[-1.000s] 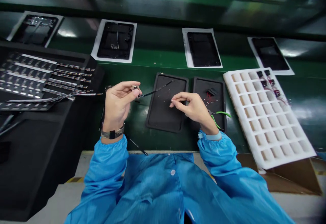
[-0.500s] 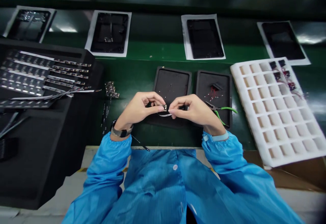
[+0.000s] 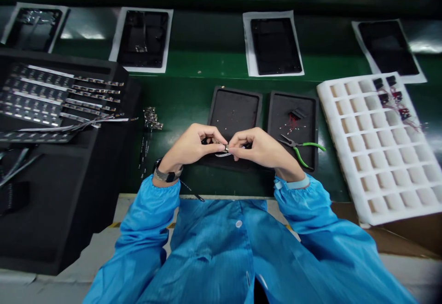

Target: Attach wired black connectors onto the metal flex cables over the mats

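My left hand point(image 3: 193, 145) is closed in a pinch on a small circuit board point(image 3: 226, 148), with a pale flat cable point(image 3: 223, 155) hanging just below. Opposite it, my right hand point(image 3: 260, 147) has thumb and forefinger pinched together against the board's right edge; whatever sits between those fingertips is too small to make out. Both hands hover over the near end of a black tray point(image 3: 216, 103). To the right, a second black tray point(image 3: 307, 99) carries a black part with red wires point(image 3: 296, 115) and green-handled pliers point(image 3: 295, 144).
Small boards with dark cables point(image 3: 152, 119) lie left of my hands. A black foam box point(image 3: 96, 166) bearing strips of boards point(image 3: 41, 92) stands at far left. At right is a white compartment tray point(image 3: 376, 156) with wired parts. Several dark panels point(image 3: 276, 46) on white sheets line the back.
My hands have come closer together, and the right fingertips now meet the circuit board's edge. The whole view has shifted slightly.
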Available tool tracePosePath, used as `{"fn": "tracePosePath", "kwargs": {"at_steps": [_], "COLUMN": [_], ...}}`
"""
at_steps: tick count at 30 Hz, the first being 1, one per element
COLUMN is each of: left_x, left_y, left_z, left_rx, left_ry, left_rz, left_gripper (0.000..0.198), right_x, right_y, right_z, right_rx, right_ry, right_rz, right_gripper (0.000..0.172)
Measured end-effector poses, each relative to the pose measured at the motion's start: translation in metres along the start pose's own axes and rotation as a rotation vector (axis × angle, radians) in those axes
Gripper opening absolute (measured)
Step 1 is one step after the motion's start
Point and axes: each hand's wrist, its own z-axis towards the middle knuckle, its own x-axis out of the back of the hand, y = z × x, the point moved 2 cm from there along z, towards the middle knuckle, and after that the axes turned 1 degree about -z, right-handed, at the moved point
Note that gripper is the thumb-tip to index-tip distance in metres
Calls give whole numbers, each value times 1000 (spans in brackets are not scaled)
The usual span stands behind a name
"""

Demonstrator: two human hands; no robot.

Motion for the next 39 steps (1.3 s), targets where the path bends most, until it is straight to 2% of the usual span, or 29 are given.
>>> {"fn": "tracePosePath", "kwargs": {"at_steps": [12,30,39], "left_x": [-1,-1,-1], "left_y": [-1,-3,-2], "left_z": [2,4,4], "left_rx": [12,13,27], "left_ry": [-24,-47,-37], "left_rz": [23,-35,0], "left_gripper": [13,11,12], "right_x": [1,3,3], "right_y": [6,10,12], "right_z": [1,3,2], "right_rx": [-65,-50,-53], "right_ry": [-47,-99,-82], "right_rz": [15,51,28], "right_gripper": [23,31,26]}}
